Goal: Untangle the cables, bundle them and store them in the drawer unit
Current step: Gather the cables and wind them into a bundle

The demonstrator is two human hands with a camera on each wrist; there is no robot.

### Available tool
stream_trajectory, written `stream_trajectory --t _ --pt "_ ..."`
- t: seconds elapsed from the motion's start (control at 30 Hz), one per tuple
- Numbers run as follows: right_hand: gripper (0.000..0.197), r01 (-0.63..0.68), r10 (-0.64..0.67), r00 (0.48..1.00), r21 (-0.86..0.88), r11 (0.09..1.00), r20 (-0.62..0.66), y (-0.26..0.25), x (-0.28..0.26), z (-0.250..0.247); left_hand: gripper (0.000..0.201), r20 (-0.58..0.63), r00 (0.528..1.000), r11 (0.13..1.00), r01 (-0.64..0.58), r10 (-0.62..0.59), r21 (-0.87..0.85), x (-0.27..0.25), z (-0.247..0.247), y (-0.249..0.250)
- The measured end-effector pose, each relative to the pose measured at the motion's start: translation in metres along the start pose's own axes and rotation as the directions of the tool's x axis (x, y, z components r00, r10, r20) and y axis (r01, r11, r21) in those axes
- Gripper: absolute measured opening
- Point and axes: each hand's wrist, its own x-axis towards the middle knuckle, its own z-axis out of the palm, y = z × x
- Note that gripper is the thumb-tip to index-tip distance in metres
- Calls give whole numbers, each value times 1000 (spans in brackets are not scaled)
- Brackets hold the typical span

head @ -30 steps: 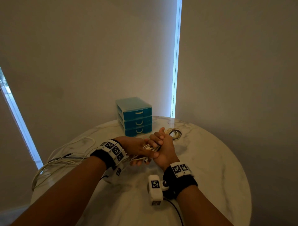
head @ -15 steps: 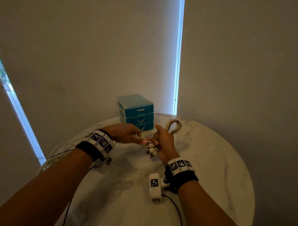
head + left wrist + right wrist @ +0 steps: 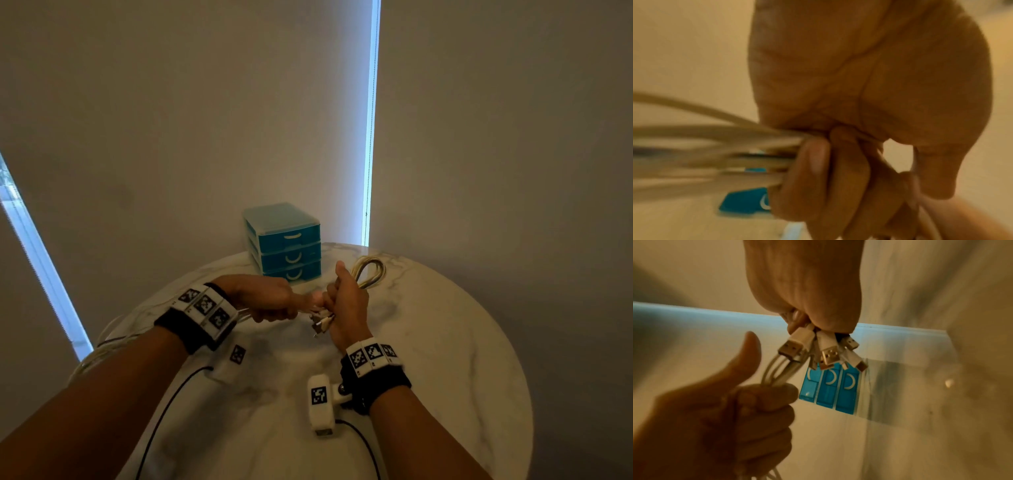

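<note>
Several white cables [image 3: 368,272] run between both hands above the round marble table [image 3: 462,359]. My right hand [image 3: 346,301] grips the bundle in a fist; a loop sticks out beyond it and the USB plugs [image 3: 828,353] hang below the fist. My left hand [image 3: 270,301] grips the cable strands [image 3: 715,146] just left of the right hand, thumb raised in the right wrist view. The loose lengths [image 3: 102,346] trail off the table's left edge. The blue three-drawer unit [image 3: 286,246] stands behind the hands, all drawers closed.
A white wrist camera [image 3: 320,404] with a black lead [image 3: 161,421] hangs by my right wrist over the table. The table stands in a corner against beige walls, with lit window strips [image 3: 371,137] behind and to the left.
Both hands have lifted and my left hand has slid left along the cables, away from the right fist. The loose cables on the left have been drawn in under my left arm.
</note>
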Motion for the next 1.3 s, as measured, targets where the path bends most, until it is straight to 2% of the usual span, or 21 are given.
stream_trajectory --t 0.1,0.17,0.27,0.37,0.47,0.53,0.63,0.67,0.73,0.8,0.9,0.97,1.03,1.1,1.17,1.2,1.27,1.3 --pt "58 26 -26 1000 -33 999 11 2 -3 2 71 107 992 965 -30 60 -261 -1 -13 -9" --pt "63 -10 9 999 20 1000 45 1 -3 1 64 72 991 949 -85 112 -303 -2 -14 -13" --pt "68 -94 78 992 168 981 102 -1 -1 -4 54 -91 988 979 -140 128 -147 3 -9 -13" --pt "61 -129 93 988 322 938 125 -1 5 -9 50 -245 951 982 -181 190 59 13 4 -15" --pt "54 -161 132 986 368 916 102 -2 12 -13 39 -313 928 957 -120 202 262 16 21 -14" --pt "51 -146 142 989 319 936 36 -3 13 -14 42 -287 934 947 -121 210 299 17 27 -12" --pt "35 -94 107 989 134 987 -101 -10 11 -14 45 -163 963 969 -190 215 157 19 31 -14" --pt "31 -65 71 988 48 997 -141 -14 10 -14 46 -161 970 980 -169 185 105 17 30 -15" --pt "38 9 -39 978 -149 989 -205 -18 14 -14 57 -184 976 993 -104 114 63 7 26 -19" --pt "44 98 -177 958 -323 941 -225 -15 20 -10 70 -196 974 990 -101 117 94 -4 19 -22" --pt "55 158 -266 956 -544 824 -126 -5 25 -6 62 -215 961 953 -112 176 281 -21 14 -18" --pt "60 176 -262 965 -651 738 -36 -2 22 -6 50 -258 942 881 -73 215 468 -34 13 -12" --pt "69 198 -228 972 -704 682 53 -7 16 -6 36 -323 880 757 -61 348 650 -48 12 -5" --pt "78 214 -158 977 -731 649 145 -14 6 -5 27 -345 807 721 -139 480 679 -53 9 1" --pt "81 196 -15 966 -699 688 256 -12 -3 -5 22 -340 763 752 -275 550 599 -49 5 3" --pt "76 199 45 934 -622 758 354 -6 -5 -4 21 -331 755 771 -344 566 535 -44 3 3" --pt "65 191 54 854 -409 892 517 4 -10 6 24 -348 750 813 -427 562 396 -29 -1 -2" --pt "72 142 58 856 -341 929 513 8 -11 12 26 -375 752 838 -447 542 313 -22 -4 -5"
